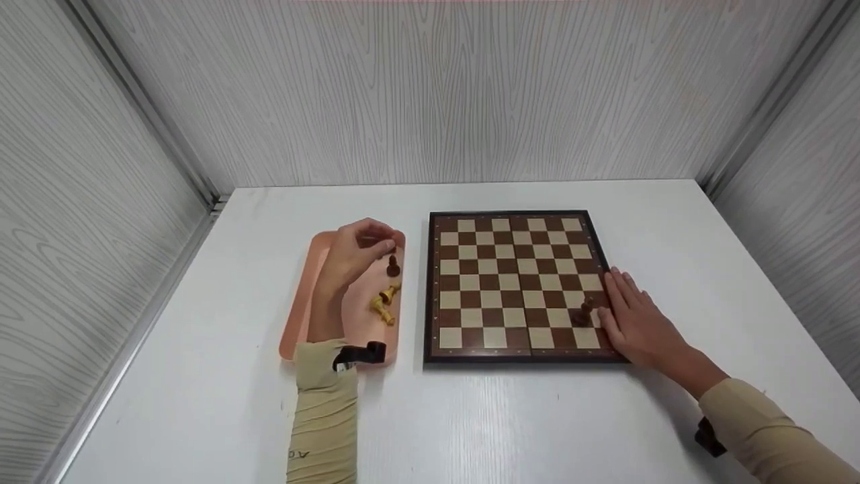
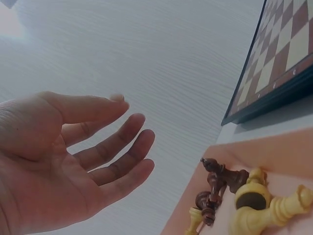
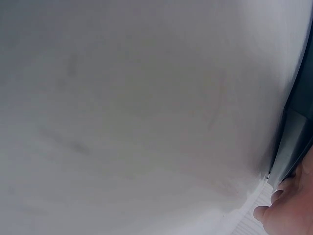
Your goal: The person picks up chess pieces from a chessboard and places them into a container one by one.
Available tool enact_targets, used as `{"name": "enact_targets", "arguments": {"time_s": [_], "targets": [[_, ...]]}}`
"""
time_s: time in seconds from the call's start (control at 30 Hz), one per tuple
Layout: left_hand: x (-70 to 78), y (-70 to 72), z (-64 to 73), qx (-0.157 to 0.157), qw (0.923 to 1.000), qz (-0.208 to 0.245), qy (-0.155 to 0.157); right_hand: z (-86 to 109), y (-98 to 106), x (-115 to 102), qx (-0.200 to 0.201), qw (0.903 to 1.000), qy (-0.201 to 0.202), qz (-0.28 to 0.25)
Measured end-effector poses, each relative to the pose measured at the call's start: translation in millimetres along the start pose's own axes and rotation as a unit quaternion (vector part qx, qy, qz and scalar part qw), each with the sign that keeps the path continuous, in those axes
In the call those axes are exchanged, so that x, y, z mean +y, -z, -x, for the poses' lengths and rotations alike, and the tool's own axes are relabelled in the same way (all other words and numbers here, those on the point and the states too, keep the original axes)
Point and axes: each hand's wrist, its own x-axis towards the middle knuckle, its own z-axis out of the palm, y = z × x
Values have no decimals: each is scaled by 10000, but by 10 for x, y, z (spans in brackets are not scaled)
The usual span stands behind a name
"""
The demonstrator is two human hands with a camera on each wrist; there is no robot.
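Observation:
My left hand (image 1: 356,259) hovers over the far part of a pink tray (image 1: 293,329), its fingers loosely bent. The left wrist view shows nothing between that hand's thumb and fingers. In the tray are dark chess pieces (image 1: 393,267), close below the fingers, and light chess pieces (image 1: 383,311) lying on their sides. My right hand (image 1: 638,326) rests along the right edge of a chessboard (image 1: 524,359), fingers straight and thumb over the rim. Beside that thumb, a dark chess piece (image 1: 583,313) stands on the board near its front right corner.
The white table (image 1: 490,417) carries the tray on the left and the board to its right, with a narrow gap between them. Pale wood-grain panels (image 1: 430,94) rise behind and at both sides. Each wrist wears a small black camera (image 1: 366,353).

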Motion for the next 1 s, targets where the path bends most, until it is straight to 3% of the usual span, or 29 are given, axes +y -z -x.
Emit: {"name": "enact_targets", "arguments": {"time_s": [0.2,0.53,0.67,1.0], "targets": [[119,-61,-19,-75,9997,-225,-12,5,-7,2,41,10000,62,-32],[206,-251,-26,130,9998,-29,-147,8,1,7,89,9999,90,-56],[243,-378,-52,-10,9999,-64,-124,2,6,6,67,9999,80,-70],[261,-715,-86,-443,9973,-433,-404,11,13,-7,95,9999,70,-66]]}}
